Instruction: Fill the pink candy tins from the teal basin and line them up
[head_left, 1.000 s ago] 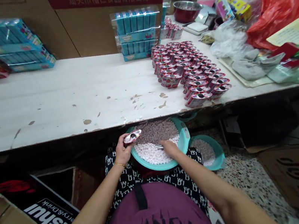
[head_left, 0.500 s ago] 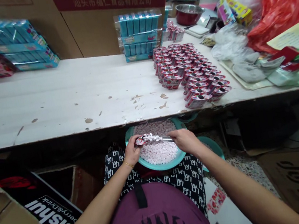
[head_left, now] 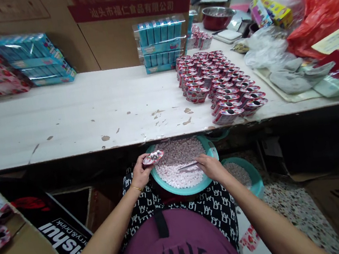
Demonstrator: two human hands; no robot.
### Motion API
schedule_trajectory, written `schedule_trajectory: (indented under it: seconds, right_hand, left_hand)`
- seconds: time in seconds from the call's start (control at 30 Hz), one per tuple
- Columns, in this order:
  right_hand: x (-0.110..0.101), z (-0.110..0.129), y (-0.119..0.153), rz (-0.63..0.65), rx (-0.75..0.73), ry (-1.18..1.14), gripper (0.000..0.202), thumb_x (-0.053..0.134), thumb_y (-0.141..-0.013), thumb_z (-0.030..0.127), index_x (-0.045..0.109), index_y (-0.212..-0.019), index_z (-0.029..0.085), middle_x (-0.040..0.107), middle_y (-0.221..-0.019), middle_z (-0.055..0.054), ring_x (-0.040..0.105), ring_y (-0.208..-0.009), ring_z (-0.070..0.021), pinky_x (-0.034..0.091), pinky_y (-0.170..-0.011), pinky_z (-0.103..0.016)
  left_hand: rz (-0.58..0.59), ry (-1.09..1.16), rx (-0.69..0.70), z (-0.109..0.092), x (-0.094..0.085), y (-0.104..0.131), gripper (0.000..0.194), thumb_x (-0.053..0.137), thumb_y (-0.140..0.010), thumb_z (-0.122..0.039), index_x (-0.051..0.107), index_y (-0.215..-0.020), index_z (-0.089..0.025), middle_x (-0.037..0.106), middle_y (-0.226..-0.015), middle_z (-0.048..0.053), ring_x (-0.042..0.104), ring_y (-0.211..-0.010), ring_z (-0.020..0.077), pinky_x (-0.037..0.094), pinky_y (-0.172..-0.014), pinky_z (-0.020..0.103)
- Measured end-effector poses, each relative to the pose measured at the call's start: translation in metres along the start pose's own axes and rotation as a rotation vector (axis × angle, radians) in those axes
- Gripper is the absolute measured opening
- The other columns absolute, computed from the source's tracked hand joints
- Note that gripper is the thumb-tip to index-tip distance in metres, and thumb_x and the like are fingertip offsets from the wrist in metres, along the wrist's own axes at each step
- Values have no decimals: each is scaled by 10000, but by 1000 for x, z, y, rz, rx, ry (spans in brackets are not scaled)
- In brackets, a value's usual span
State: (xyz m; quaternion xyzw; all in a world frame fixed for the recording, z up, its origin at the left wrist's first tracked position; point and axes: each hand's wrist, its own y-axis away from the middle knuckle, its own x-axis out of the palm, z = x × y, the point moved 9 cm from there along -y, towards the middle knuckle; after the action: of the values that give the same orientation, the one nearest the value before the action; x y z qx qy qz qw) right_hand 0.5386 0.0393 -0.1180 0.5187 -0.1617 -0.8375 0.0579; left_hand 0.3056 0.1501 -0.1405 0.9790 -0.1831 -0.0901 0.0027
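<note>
My left hand [head_left: 140, 173] is closed around a small red-and-white printed carton [head_left: 153, 158], with white candies showing at its opening. It is held over the left rim of a turquoise basin [head_left: 214, 154] on my lap. The basin holds a heap of small pale pink and white candies [head_left: 180, 176]. My right hand [head_left: 210, 167] grips a metal scoop [head_left: 189, 166] low over the heap; the scoop looks edge-on, and whether it carries candies I cannot tell.
Rows of similar cartons [head_left: 224, 88] stand on the white table [head_left: 90, 113]. Behind them are blue packs [head_left: 161, 44] against a large cardboard box [head_left: 111, 46]. A second turquoise basin [head_left: 256, 177] sits lower right. An open box with cartons [head_left: 25, 253] is at left.
The scoop, which was heaped with candies at the carton's mouth, has drawn back right and down over the basin. Candies now show in the carton, and my left hand has shifted left.
</note>
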Motion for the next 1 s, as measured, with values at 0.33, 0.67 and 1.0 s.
schedule_trajectory:
  seconds: [0.33, 0.67, 1.0]
  right_hand:
    - [-67, 112, -21, -281, -391, 108, 432, 407, -854, 291, 392, -1280, 226, 379, -1347, -57, 271, -1260, -205, 204, -1045, -421]
    - [-120, 99, -83, -251, -406, 227, 458, 434, -836, 274, 375, -1288, 228, 495, -1223, -62, 439, -1057, -196, 358, -882, -322]
    - [-183, 35, -123, -513, -177, 550, 410, 353, -843, 164, 415, -1247, 195, 468, -1232, -94, 380, -1120, -218, 270, -925, -357]
  left_hand:
    - [69, 239, 32, -48, 60, -13, 429, 643, -652, -235, 487, -1048, -178, 552, -1059, 80, 535, -972, 209, 416, -874, 353]
    - [149, 60, 165, -116, 87, -88, 436, 623, -661, -215, 519, -1081, -167, 602, -1017, 83, 550, -943, 228, 417, -878, 405]
    - [-313, -16, 128, -96, -102, -55, 503, 584, -714, -310, 432, -1190, -247, 500, -1221, 75, 498, -1088, 240, 416, -931, 426]
